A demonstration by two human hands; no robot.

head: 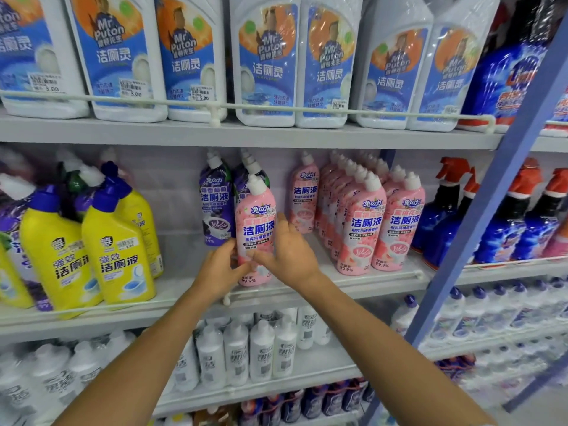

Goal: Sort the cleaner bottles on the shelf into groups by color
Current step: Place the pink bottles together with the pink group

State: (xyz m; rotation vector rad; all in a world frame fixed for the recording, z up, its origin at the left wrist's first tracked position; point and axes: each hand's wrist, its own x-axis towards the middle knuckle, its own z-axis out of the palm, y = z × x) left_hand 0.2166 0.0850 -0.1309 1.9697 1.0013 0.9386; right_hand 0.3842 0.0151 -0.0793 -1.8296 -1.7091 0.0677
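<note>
Clasped low on its body by left hand [221, 269] and right hand [290, 253], fingers and thumbs curled round either flank: pink bottle [256, 222], upright, white cap up, at the near edge of the middle shelf [178, 281], just behind the rail [353, 282]. Directly behind it, farther in, purple bottles [215, 204], partly hidden. To the right, across a bare gap, a lone pink bottle [304, 201] far back, then the pink group [368, 229], packed in rows out to the near edge. To the left, yellow bottles [116, 253]; at far right, blue spray bottles [442, 216].

Judged as the step in hand: taking a stray pink one from in front of the purple over to its own colour. Best done by lifting just off the shelf, keeping it upright, and moving right through the gap rather than back among the purple caps. Worth setting down label forward, just beside the leftmost pink row, without knocking that tight row, likely to tip one into the next. Worth keeping both grips firm on the glossy wrap, probably slippery.
</note>
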